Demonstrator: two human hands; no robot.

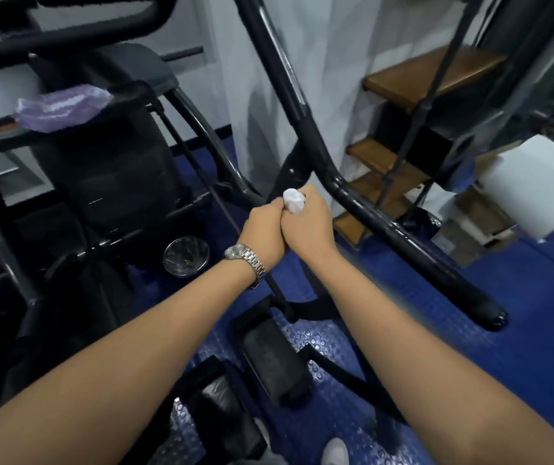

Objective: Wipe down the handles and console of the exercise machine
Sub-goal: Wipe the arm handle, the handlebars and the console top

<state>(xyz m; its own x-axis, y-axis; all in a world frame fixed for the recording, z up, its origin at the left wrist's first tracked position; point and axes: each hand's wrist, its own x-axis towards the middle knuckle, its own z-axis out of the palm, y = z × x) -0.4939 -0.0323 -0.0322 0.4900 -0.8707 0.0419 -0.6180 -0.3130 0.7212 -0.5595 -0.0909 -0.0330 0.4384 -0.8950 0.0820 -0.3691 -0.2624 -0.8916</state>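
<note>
My left hand [264, 229] and right hand [310, 224] pinch the wipe [293, 200] together. It seems light and limp; best wrapped round the handle [403, 238].

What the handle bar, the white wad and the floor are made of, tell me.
Handle bar: probably painted metal tube, glossy black with sharp highlights. White wad: likely tissue or thin cloth, crumpled and matte. Floor: seemingly rubber or vinyl matting, blue with raised round studs.
</note>
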